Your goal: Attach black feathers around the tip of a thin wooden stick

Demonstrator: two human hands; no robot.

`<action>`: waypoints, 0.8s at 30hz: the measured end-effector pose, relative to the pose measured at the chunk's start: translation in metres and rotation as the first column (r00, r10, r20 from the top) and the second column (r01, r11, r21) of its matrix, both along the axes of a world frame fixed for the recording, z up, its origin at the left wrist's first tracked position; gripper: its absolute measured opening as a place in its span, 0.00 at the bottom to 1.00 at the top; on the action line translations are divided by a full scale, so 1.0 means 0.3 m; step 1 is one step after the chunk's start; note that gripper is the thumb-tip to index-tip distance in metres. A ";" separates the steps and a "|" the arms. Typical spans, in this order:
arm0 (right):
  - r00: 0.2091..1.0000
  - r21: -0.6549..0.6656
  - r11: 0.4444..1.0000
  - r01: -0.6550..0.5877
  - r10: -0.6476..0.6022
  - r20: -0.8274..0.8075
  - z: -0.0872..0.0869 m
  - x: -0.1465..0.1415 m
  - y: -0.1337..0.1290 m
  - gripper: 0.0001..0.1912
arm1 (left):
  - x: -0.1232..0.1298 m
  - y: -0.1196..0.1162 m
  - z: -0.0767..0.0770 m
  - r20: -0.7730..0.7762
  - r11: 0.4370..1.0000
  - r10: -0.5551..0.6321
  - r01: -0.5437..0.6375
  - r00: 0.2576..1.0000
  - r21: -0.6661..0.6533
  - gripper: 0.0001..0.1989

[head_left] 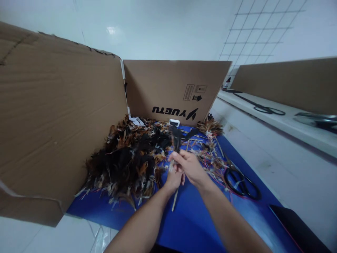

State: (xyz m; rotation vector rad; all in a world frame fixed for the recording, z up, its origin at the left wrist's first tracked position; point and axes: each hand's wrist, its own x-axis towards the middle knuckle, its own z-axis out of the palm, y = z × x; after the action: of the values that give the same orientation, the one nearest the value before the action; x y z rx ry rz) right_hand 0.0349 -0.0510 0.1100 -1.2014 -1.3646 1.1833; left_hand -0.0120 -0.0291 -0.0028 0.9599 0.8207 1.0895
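Both of my hands are close together over the blue tabletop [192, 225]. My left hand [173, 178] is closed around a thin pale stick [174, 201], whose lower end sticks out beneath it. Just above, my right hand [190, 166] pinches the base of some black feathers [177, 140] at the stick's upper end. The feathers point away from me, and the fingers partly hide where they meet the stick. To the left lies a big heap of brown and black feathers [126, 161].
Cardboard panels [173, 84] stand behind and at the left. Black-handled scissors [243, 184], loose feather scraps [210, 158] and a feather bunch [210, 126] lie on the right. A white device [174, 122] sits at the back. A ledge [279, 121] holds another pair of scissors [268, 110].
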 end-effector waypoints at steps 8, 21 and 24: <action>0.844 -0.044 0.947 0.318 -0.304 -0.442 -0.152 0.268 0.055 0.13 | -0.014 0.002 0.007 0.006 0.994 -0.026 0.026 1.000 0.103 0.13; 0.799 -0.118 0.955 0.271 -0.292 -0.526 -0.246 0.314 0.071 0.13 | -0.036 -0.012 0.040 -0.028 0.989 -0.134 0.136 0.991 0.059 0.13; 0.769 -0.109 0.934 0.339 -0.342 -0.541 -0.248 0.344 0.079 0.13 | -0.030 -0.035 0.041 -0.036 0.974 -0.217 0.219 0.975 0.056 0.13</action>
State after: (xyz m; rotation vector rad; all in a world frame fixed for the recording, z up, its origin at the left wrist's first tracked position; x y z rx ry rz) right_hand 0.1381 -0.0274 0.0356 -0.9484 -0.6693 1.1451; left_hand -0.0208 -0.0397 0.0096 1.0914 0.6916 0.9154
